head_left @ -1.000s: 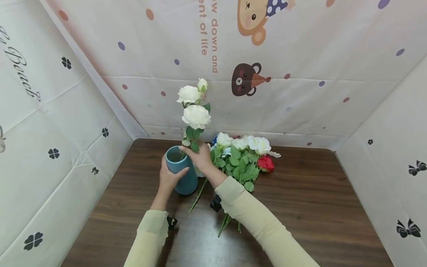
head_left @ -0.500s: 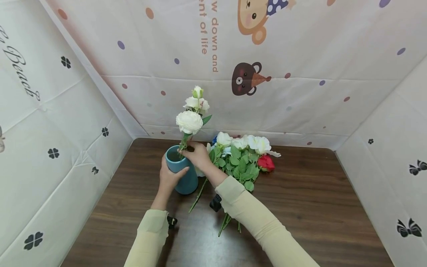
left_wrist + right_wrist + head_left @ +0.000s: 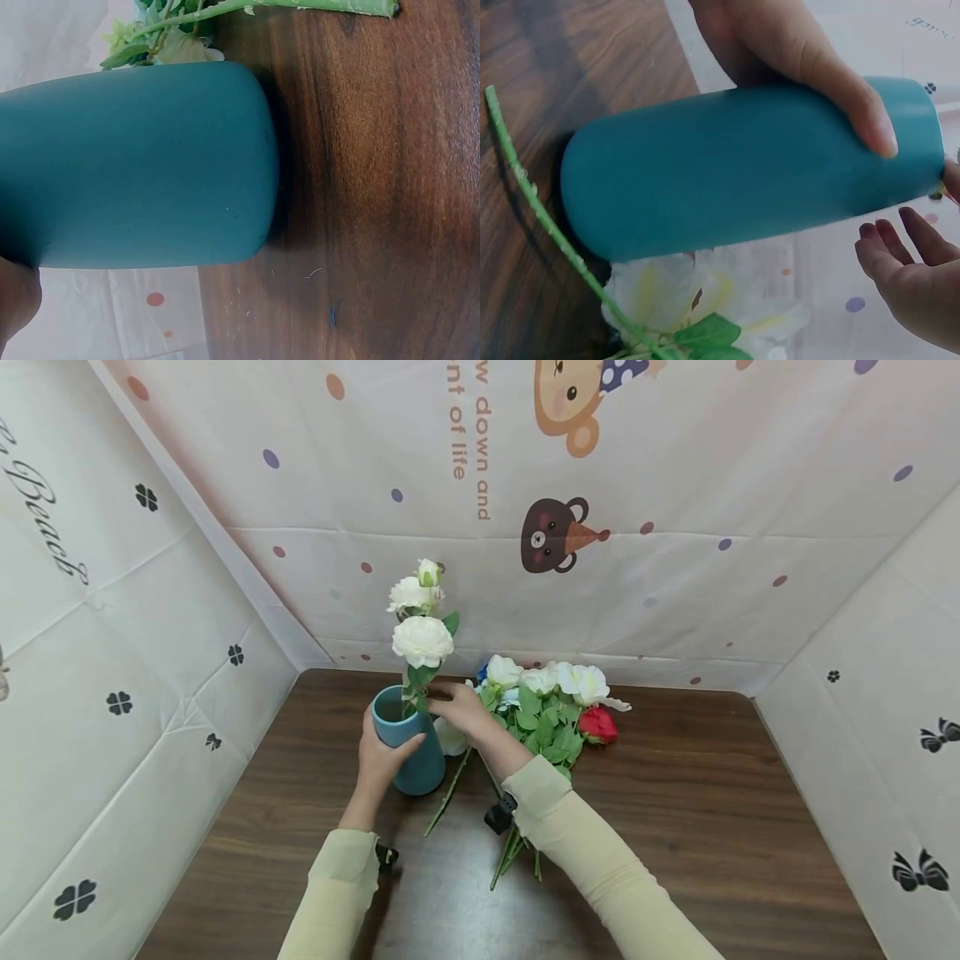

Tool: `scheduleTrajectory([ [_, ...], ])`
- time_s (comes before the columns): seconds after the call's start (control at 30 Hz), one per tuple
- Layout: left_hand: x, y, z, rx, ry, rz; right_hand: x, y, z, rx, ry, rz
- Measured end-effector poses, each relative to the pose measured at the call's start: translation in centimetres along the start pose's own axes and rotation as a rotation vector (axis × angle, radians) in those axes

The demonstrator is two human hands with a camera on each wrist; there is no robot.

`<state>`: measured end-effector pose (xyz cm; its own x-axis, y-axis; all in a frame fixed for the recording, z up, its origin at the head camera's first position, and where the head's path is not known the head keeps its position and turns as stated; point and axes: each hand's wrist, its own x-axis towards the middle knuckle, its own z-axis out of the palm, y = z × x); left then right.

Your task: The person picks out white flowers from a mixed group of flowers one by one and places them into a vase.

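A blue-green vase (image 3: 422,768) stands upright on the table. My left hand (image 3: 377,762) grips it near the top, its thumb lying across the side in the right wrist view. A stem of white roses (image 3: 423,642), with two blooms and a bud, rises out of the vase mouth; its lower end is hidden inside. My right hand (image 3: 463,708) is at the right of the rim, fingertips close beside the stem's leaves. In the right wrist view several of the right hand's fingers (image 3: 919,232) are spread loosely, apart from the vase wall (image 3: 727,172).
A heap of white flowers (image 3: 540,678) with green leaves and one red rose (image 3: 597,725) lies right of the vase. A loose green stem (image 3: 447,797) points toward the front beside the vase base. Printed cloth (image 3: 637,602) walls the back and sides of the wooden table (image 3: 690,827).
The white rose stem has shifted left and lower and now leans over the vase mouth. My right hand has loosened and drawn right, away from it. The left hand keeps its place.
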<state>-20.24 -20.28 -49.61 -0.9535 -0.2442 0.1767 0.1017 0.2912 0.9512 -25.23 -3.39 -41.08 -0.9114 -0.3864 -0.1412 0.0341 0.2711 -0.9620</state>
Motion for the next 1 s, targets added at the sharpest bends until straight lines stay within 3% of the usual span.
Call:
scheduleTrajectory([
  [0.27, -0.1, 0.1, -0.1, -0.003, -0.001, -0.017, -0.3, 1.3, -1.5, 0.023, 0.022, 0.04],
  [0.63, 0.0, 0.0, -0.1, -0.008, 0.001, -0.016, 1.3, 7.0, -4.3, 0.154, 0.257, 0.119],
  [0.8, -0.1, 0.5, -0.1, -0.016, -0.006, -0.023, 1.4, 9.7, -4.5, 0.137, 0.337, 0.146],
  [1.0, -0.1, 0.6, -0.1, -0.016, -0.006, -0.025, 1.5, 11.2, -3.8, 0.11, 0.349, 0.183],
])
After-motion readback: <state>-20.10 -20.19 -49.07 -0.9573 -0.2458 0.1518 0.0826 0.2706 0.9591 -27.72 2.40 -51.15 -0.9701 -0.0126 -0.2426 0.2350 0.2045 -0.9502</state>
